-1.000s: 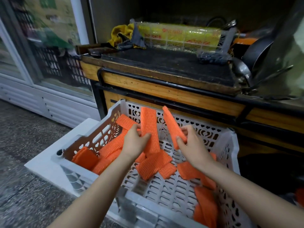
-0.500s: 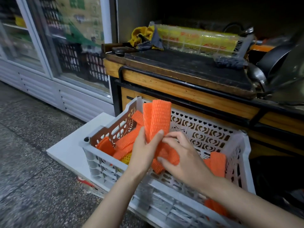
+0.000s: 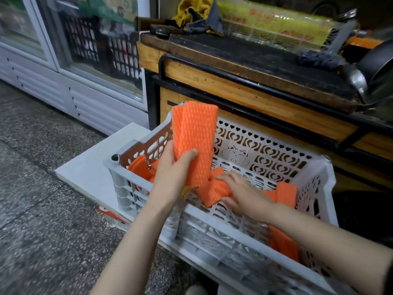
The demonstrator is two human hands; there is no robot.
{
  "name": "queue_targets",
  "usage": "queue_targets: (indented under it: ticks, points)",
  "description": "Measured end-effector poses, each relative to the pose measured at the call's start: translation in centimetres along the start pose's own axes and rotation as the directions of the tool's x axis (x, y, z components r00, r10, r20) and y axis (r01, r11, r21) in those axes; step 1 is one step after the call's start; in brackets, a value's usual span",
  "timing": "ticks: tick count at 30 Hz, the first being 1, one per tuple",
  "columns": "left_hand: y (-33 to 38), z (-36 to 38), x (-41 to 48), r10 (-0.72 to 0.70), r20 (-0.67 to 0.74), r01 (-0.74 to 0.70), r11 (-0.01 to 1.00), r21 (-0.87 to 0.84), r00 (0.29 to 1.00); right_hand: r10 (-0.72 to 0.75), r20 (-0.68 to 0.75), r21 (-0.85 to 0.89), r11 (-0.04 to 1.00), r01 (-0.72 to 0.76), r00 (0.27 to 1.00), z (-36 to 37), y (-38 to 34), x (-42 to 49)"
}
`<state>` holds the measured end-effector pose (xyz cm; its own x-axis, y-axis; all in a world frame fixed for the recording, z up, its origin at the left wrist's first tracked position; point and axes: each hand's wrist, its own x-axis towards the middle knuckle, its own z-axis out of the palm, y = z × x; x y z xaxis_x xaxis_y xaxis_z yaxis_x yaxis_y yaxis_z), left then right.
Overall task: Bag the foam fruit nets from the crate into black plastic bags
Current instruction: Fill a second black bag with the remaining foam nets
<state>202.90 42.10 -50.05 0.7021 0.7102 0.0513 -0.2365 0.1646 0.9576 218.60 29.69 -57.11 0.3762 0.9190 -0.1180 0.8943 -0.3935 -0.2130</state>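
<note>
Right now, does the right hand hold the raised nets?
No, the left hand grips the raised nets, while the right hand lies on loose nets in the crate.

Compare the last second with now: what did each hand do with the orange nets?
The left hand took over the gathered nets and now grips them upright alone. The right hand let go of them and dropped to the loose nets on the crate floor, fingers laid over them. The crate and the other nets in it stayed put.
</note>
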Motion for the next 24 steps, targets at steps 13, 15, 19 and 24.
queue_targets:
  ticks: [13,15,19,24]
  points:
    - [-1.3,-0.3,1.6,-0.045,0.026,0.044,0.998,0.037,0.999,0.089,0.086,-0.181,0.981,-0.072,0.992,3.7,3.9,5.0]
    - [-1.3,0.0,1.8,-0.048,0.030,0.047,0.998,0.037,0.998,0.112,0.072,-0.193,0.977,-0.096,0.991,3.4,4.5,5.0]
    - [-1.4,0.7,1.8,-0.076,0.046,0.075,0.997,0.026,0.996,0.195,0.094,-0.103,0.977,-0.185,0.976,3.0,5.7,4.4]
    - [-1.4,0.7,2.1,-0.093,0.031,0.093,0.996,0.009,0.995,0.319,-0.009,0.175,0.934,-0.313,0.948,2.5,6.0,3.0]
